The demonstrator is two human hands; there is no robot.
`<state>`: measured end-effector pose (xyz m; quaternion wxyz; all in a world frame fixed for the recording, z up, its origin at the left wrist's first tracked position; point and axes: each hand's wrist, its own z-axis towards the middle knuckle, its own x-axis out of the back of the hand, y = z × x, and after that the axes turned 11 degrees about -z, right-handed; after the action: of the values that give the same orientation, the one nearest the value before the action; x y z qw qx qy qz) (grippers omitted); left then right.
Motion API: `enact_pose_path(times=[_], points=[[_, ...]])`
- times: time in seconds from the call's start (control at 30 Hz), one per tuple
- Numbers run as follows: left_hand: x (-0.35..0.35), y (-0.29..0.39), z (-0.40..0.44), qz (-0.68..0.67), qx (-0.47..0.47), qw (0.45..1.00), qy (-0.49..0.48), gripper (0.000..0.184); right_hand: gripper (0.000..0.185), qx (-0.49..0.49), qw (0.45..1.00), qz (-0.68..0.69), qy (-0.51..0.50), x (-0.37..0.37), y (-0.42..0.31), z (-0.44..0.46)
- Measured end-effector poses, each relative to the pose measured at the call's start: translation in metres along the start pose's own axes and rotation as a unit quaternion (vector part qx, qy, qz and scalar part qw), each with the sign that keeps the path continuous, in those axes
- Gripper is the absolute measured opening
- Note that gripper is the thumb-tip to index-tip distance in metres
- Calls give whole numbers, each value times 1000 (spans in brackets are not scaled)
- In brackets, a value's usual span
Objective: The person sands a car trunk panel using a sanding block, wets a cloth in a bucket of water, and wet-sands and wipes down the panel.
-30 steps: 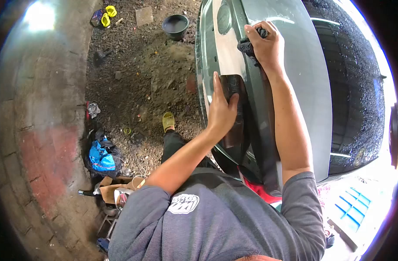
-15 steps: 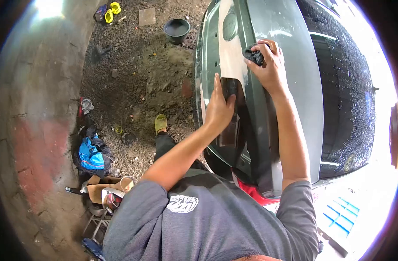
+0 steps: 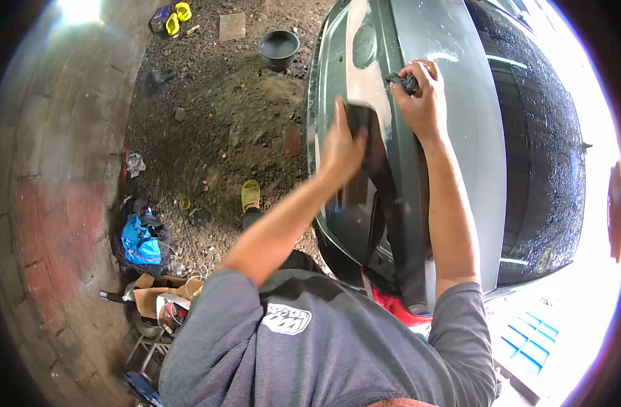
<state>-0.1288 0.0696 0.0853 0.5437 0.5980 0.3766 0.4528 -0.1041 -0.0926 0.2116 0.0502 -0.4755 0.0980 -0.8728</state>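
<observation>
A grey-green car panel (image 3: 459,156) with a pale beige patch (image 3: 365,85) lies under both hands. My left hand (image 3: 344,146), blurred, is wrapped round a flat dark sheet (image 3: 365,125) lying against the panel by the lower end of the patch. My right hand (image 3: 422,98) grips a crumpled dark cloth (image 3: 404,83) over the panel's raised edge, right of the patch. Part of the cloth is hidden in the palm.
A dark bowl (image 3: 278,49) sits on the gravelly ground. Yellow footwear (image 3: 183,11) is at the upper left. A blue bag (image 3: 141,241) and an open cardboard box (image 3: 146,298) are on the left. The wet rear window (image 3: 541,156) is at the right.
The right hand and its cloth have moved down along the panel from their earlier spot. My left hand and the dark sheet have shifted slightly upward since half a second ago.
</observation>
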Motion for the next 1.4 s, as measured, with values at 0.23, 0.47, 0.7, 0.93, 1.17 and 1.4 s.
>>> enact_pose_path(times=[0.23,0.47,0.7,0.93,1.17,1.4], points=[[17,20,53,14,93,994,-46,89,25,-42,998,44,-14,2,-2,0],[9,11,11,32,15,999,-5,90,27,-21,999,37,5,0,-2,1],[18,11,44,25,98,994,-44,94,27,-17,999,42,8,1,-1,2],[12,-6,32,-7,99,995,-14,92,26,-20,999,40,10,-2,-1,0],[16,7,18,-2,93,995,-35,92,27,-26,998,48,2,1,-1,4],[13,-13,91,-27,105,994,-10,89,28,-38,999,28,-14,3,-5,2]])
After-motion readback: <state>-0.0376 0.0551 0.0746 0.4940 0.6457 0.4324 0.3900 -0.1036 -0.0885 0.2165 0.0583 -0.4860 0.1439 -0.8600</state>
